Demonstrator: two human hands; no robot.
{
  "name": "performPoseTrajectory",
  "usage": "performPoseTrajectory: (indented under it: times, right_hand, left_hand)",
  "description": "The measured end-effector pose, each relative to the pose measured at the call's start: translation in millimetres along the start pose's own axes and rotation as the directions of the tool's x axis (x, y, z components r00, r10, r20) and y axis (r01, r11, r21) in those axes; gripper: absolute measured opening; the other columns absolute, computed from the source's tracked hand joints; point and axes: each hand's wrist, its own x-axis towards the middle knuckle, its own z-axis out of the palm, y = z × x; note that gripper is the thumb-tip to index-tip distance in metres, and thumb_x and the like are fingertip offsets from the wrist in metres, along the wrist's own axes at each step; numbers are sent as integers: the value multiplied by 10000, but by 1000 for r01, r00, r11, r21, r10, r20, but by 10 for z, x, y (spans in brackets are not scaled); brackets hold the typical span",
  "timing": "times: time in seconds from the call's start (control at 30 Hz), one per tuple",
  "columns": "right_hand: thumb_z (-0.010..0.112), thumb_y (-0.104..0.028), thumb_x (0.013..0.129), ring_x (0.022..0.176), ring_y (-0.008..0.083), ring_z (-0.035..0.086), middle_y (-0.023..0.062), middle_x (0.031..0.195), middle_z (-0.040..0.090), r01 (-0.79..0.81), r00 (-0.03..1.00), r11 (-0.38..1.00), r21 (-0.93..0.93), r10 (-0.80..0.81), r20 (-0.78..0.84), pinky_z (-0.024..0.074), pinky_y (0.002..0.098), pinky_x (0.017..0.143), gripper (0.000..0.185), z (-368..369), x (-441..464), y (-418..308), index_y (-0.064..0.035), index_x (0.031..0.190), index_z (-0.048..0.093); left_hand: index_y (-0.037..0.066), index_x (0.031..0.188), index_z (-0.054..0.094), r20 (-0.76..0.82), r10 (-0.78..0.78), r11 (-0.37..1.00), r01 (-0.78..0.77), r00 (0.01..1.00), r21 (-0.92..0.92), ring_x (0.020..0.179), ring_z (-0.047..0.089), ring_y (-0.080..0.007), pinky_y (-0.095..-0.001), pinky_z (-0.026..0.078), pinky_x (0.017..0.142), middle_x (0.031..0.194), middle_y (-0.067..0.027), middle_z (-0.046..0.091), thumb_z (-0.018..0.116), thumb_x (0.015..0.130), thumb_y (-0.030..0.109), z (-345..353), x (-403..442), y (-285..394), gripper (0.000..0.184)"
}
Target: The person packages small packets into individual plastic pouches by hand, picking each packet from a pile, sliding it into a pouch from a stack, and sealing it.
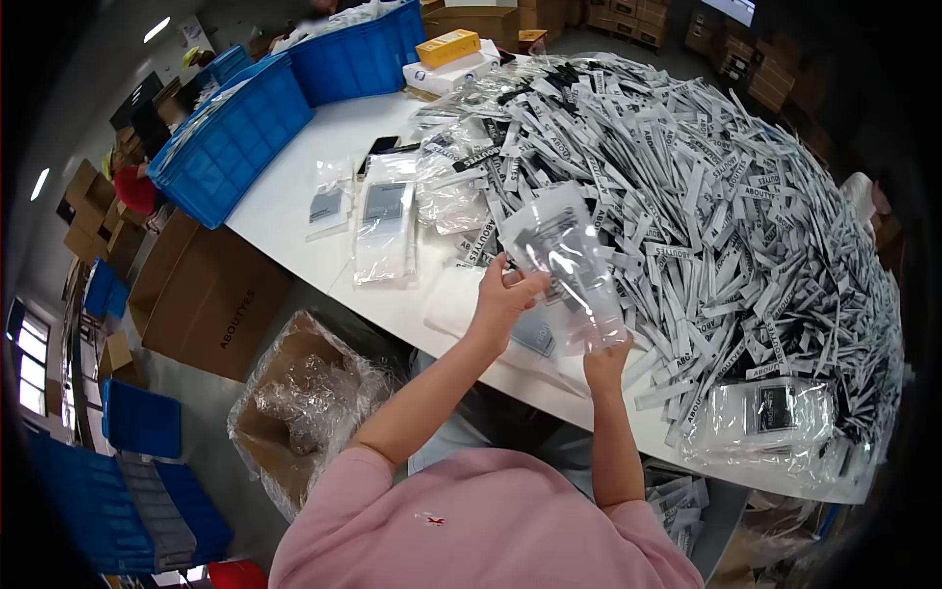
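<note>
Both hands hold a clear plastic bag [566,257] with dark print, tilted above the front of the table. My left hand [504,296] grips its left edge between thumb and fingers. At the bag's lower end, my right hand [608,365] is closed on the plastic, its fingers partly hidden. Under the bag lies a white sheet [461,297] with another grey-printed pouch [535,332] on it. Just beyond rises a large heap of slim white and black packets [687,196] marked ABOUTYES.
Stacked clear bags [385,231] and a smaller bag [328,204] lie left; more bags [760,417] lie right. Blue crates [235,142] line the far left edge. A cardboard box [211,294] and a plastic-lined box [304,393] stand on the floor. A person in red [134,188] is far left.
</note>
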Motion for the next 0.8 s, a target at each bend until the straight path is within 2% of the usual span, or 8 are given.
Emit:
performPoseTrajectory:
  times: [0.03, 0.13, 0.27, 0.4, 0.53, 0.57, 0.73, 0.8]
  right_hand:
    - [505, 10, 760, 673, 113, 587, 60, 762, 624, 0, 1000, 1000, -1, 0, -11, 464, 252, 584, 204, 24, 8, -27, 35, 930, 614]
    - [512, 15, 750, 660, 120, 592, 52, 745, 623, 118, 990, 987, -112, -108, 96, 466, 252, 578, 210, 65, 11, -66, 31, 934, 611]
    - [544, -11, 758, 650, 119, 589, 39, 742, 625, -11, 991, 1000, -12, 13, 136, 465, 264, 574, 196, 2, 3, -61, 16, 938, 614]
    - [576, -58, 774, 653, 109, 585, 43, 754, 632, 18, 984, 983, -181, 15, 180, 465, 271, 573, 186, -17, 28, -99, -4, 947, 617]
    - [565, -116, 832, 685, 126, 575, 50, 796, 605, 42, 991, 997, -60, -34, 132, 471, 256, 601, 173, 87, -19, -183, 4, 953, 595]
    - [571, -98, 814, 692, 124, 578, 51, 829, 606, -76, 989, 990, -117, 90, 118, 472, 251, 604, 170, 82, -30, -168, 3, 948, 598]
    - [616, -57, 739, 660, 126, 612, 61, 743, 652, 50, 983, 993, -109, -30, 181, 483, 257, 597, 136, -6, -185, -194, 8, 855, 644]
    - [619, -57, 738, 646, 125, 610, 59, 733, 652, -4, 977, 998, -67, 18, 214, 482, 255, 590, 123, -118, -241, -247, 11, 837, 647]
  left_hand:
    - [2, 1163, 455, 181, -48, 943, 104, 982, -315, 863, 596, -155, -339, 496, 759, 974, -73, 603, 641, 785, 98, -19, 9, 9, 431]
    - [16, 1053, 510, 250, -67, 868, 180, 966, -463, 829, 618, -167, -329, 523, 752, 933, -77, 619, 614, 794, 38, -62, 57, -108, 279]
    - [14, 1016, 539, 311, -59, 807, 229, 948, -544, 822, 624, -176, -324, 526, 751, 919, -81, 627, 606, 783, -5, -54, 86, -144, 243]
    - [3, 1002, 563, 229, 39, 937, 44, 973, -347, 805, 627, -172, -303, 523, 727, 929, -82, 636, 628, 734, -61, -1, 0, -122, 284]
    - [-16, 935, 608, 218, 90, 986, -56, 972, -158, 762, 616, -138, -280, 504, 721, 874, -78, 650, 673, 704, -55, 40, -79, -164, 243]
    - [-18, 938, 612, 204, 88, 992, -67, 975, -107, 755, 615, -133, -279, 502, 721, 866, -78, 651, 678, 705, -48, 50, -94, -155, 244]
    - [-34, 909, 627, -4, 154, 909, -143, 988, -391, 697, 611, -120, -244, 496, 609, 826, -69, 646, 655, 785, 66, -105, 142, 48, 161]
    - [-31, 949, 619, 6, 223, 973, -223, 975, 53, 723, 601, -121, -231, 484, 635, 890, -73, 637, 651, 796, 79, -371, 267, 101, 191]
